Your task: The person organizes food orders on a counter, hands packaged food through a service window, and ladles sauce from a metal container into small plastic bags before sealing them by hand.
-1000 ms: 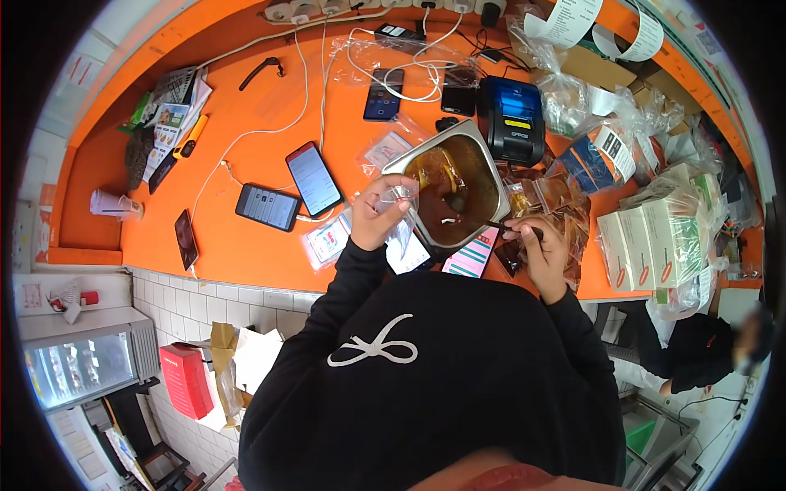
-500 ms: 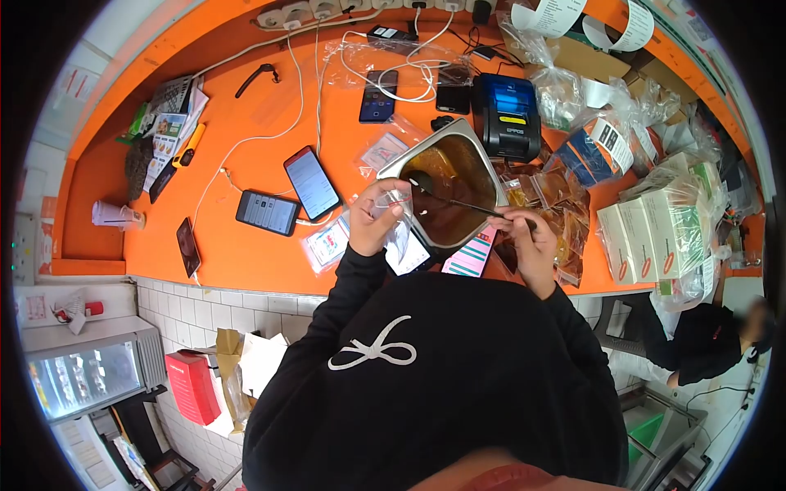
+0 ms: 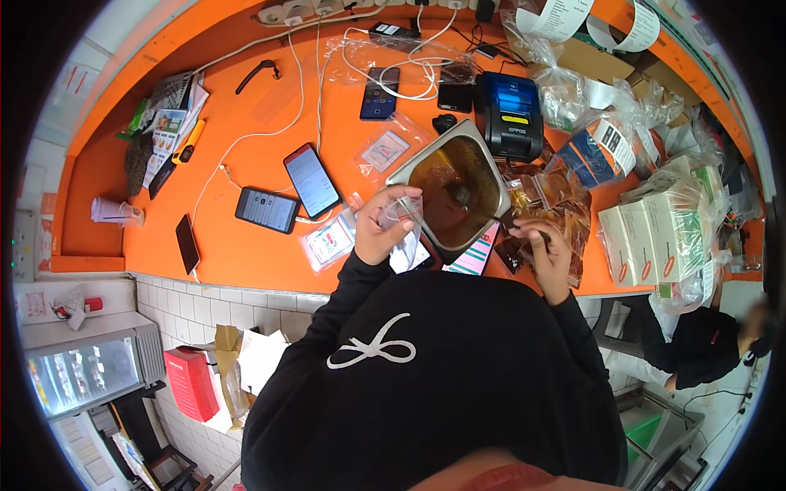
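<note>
My left hand (image 3: 381, 227) pinches a small clear zip bag (image 3: 408, 214) at the left side of a metal container (image 3: 500, 182). Brown oily sauce (image 3: 442, 176) fills the container's lower part. My right hand (image 3: 547, 252), at the container's near right corner, grips the dark handle of a ladle (image 3: 458, 195), whose bowl dips into the sauce. Several filled sauce packets (image 3: 565, 192) lie in a pile just right of the container. Beneath the container's near edge, a phone with a pink and green screen (image 3: 471, 255) is partly covered.
Behind the container stands a black receipt printer (image 3: 509, 119). Phones (image 3: 311, 182) and white cables lie to the left on the orange table (image 3: 246, 155). Plastic-wrapped boxes (image 3: 655, 229) stand at the right edge. Another person (image 3: 704, 344) is at far right.
The ladle has gone from near the bag down into the sauce, my right hand shifting slightly right and down. My left hand and the bag have moved slightly right.
</note>
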Demonstrator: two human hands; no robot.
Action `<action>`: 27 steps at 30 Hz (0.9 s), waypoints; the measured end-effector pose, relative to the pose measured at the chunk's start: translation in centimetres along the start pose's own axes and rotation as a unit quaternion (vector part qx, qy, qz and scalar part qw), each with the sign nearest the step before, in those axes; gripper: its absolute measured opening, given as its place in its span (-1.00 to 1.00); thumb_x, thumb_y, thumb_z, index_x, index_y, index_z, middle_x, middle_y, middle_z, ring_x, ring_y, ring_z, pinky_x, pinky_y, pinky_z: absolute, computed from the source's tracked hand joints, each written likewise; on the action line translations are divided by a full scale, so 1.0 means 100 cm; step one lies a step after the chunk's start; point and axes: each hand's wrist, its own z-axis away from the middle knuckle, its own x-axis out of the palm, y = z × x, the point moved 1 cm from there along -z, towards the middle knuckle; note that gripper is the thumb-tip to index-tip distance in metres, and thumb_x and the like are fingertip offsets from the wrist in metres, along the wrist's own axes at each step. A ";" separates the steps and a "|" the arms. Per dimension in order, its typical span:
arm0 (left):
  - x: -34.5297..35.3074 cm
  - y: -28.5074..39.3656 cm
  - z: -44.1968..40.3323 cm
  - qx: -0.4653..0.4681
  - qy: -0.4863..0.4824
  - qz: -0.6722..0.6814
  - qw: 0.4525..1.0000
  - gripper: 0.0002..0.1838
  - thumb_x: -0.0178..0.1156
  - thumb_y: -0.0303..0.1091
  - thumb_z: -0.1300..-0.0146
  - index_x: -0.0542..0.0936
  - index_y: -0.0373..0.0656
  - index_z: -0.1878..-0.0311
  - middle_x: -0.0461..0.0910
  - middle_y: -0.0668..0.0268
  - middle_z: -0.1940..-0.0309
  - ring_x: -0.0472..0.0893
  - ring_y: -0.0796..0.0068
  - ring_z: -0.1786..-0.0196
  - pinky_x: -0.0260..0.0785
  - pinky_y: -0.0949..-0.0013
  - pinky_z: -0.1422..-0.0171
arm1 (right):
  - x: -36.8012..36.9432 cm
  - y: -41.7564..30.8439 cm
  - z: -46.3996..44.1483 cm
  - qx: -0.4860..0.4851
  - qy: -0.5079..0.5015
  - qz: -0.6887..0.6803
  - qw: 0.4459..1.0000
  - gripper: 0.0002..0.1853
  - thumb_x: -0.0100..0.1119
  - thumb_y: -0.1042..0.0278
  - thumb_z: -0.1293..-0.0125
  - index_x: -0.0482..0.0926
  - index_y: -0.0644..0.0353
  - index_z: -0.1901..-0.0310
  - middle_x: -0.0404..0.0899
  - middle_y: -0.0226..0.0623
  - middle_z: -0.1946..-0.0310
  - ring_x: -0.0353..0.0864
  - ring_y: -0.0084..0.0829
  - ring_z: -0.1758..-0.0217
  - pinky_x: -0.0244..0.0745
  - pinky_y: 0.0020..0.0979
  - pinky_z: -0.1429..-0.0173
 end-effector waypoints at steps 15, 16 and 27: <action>-0.008 -0.014 0.012 -0.005 0.032 0.165 0.986 -0.43 0.24 -0.31 -0.03 0.33 -0.40 -0.07 0.43 0.38 0.45 0.39 0.68 0.47 0.21 0.63 0.35 | 0.015 0.042 0.032 0.294 0.217 -0.495 0.788 -0.83 -0.03 0.35 -0.30 0.44 0.30 0.24 0.55 -0.09 0.23 0.59 -0.39 0.26 0.52 -0.44 0.10; -0.007 -0.016 0.014 -0.005 0.032 0.166 0.986 -0.43 0.24 -0.31 -0.03 0.33 -0.40 -0.07 0.43 0.38 0.45 0.39 0.68 0.47 0.21 0.63 0.35 | 0.014 0.042 0.031 0.300 0.225 -0.501 0.780 -0.83 -0.03 0.35 -0.30 0.44 0.29 0.25 0.55 -0.10 0.23 0.59 -0.39 0.26 0.52 -0.45 0.10; -0.026 -0.026 0.036 0.005 0.128 0.279 0.952 -0.42 0.13 -0.20 -0.16 0.26 -0.38 -0.15 0.39 0.35 0.55 0.25 0.66 0.65 0.10 0.58 0.55 | 0.012 0.038 0.020 0.298 0.210 -0.551 0.751 -0.86 0.00 0.38 -0.27 0.42 0.27 0.23 0.54 -0.16 0.23 0.58 -0.40 0.22 0.52 -0.47 0.08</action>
